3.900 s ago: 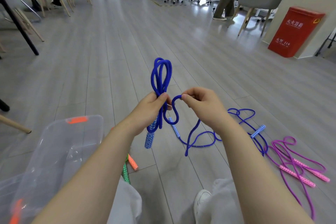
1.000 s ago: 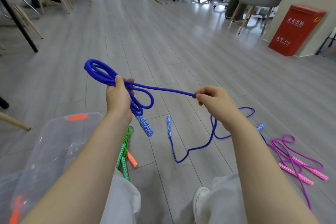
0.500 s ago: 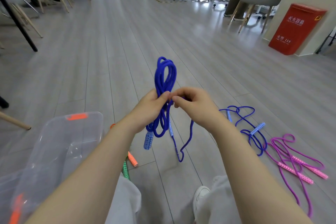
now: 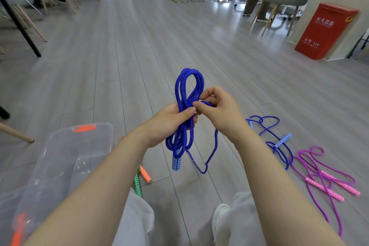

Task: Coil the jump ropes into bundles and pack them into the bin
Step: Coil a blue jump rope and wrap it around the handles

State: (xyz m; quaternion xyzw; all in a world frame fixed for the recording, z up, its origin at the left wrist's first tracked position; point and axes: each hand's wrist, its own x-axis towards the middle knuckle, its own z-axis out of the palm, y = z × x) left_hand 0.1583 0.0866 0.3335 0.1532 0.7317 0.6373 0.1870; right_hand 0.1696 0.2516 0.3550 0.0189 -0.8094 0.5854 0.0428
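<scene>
Two hands up above the floor: left hand [image 4: 169,121] clenched round the coiled blue jump rope [image 4: 184,118], loops standing out above the fist, patterned handle [image 4: 176,163] dangling below. Right hand [image 4: 216,113] just right of the coil, thumb and forefinger pinching a strand. Clear bin [image 4: 60,158] down left of the coil.

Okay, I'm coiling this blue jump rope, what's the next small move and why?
Probably draw up the hanging tail with your right hand and lay another loop into your left hand. The blue rope is bundled there, but one length and its handle still dangle loose below.
</scene>
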